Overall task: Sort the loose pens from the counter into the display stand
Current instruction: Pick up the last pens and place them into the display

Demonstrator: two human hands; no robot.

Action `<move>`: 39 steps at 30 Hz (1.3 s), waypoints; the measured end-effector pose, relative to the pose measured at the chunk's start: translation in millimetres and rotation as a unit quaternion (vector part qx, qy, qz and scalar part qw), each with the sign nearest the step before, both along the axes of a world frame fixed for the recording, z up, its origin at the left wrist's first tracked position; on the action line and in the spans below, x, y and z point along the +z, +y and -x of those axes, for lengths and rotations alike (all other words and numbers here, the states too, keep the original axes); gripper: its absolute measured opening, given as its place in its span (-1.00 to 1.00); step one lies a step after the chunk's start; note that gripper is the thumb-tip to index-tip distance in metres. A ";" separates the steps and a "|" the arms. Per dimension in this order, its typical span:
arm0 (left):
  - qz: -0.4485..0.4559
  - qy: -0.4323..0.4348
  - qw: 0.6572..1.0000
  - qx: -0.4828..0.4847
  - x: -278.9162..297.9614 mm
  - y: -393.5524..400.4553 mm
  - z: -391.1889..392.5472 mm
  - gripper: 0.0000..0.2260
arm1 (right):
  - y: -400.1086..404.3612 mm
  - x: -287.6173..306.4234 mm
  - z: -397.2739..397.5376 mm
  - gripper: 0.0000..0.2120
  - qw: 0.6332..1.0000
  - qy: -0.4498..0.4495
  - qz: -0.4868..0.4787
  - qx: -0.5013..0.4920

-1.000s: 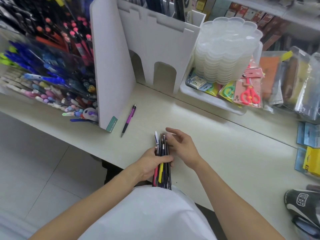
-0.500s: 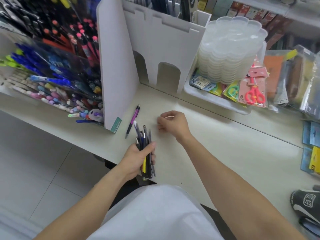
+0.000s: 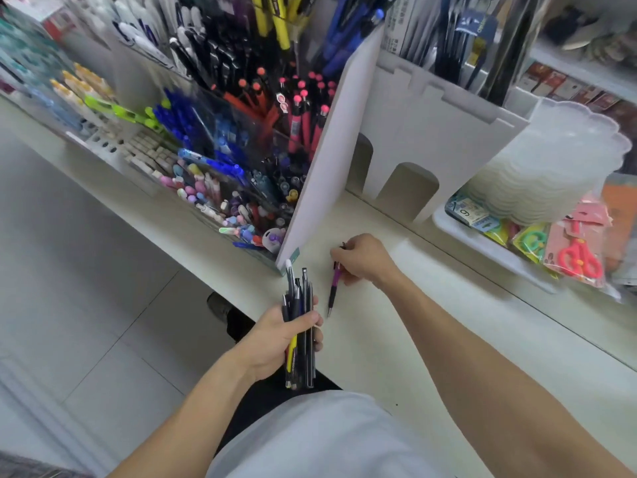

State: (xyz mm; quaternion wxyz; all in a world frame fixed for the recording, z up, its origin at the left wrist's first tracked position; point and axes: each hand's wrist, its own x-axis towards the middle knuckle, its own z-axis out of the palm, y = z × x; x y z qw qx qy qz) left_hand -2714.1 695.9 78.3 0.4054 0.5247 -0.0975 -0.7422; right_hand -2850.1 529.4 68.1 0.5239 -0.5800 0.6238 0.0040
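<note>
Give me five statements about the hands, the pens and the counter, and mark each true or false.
1. The left hand grips a bundle of pens. True.
2. The right hand rests flat and empty on the counter. False: its fingers close on the top end of the purple pen.
3. The purple pen lies inside the display stand. False: it is on the counter, right of the stand's white side panel.
4. Packaged scissors lie in a white tray at the right. True.
5. The bundle holds only red pens. False: they are mostly dark, with one yellow.
</note>
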 end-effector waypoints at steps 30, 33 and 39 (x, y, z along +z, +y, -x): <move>0.183 -0.003 0.981 -0.059 171.1 -83.2 -173.6 -0.75 | 35.0 218.1 -110.3 -0.78 0.825 -0.408 0.315 -0.231; 0.201 0.000 0.980 -0.006 183.0 -102.9 -209.0 -0.82 | 28.9 231.6 -151.3 -0.83 0.813 -0.408 0.321 -0.264; 0.188 0.043 0.979 0.060 200.1 -140.0 -259.0 -0.69 | 3.7 258.3 -203.7 -0.77 0.695 -0.306 0.554 -0.341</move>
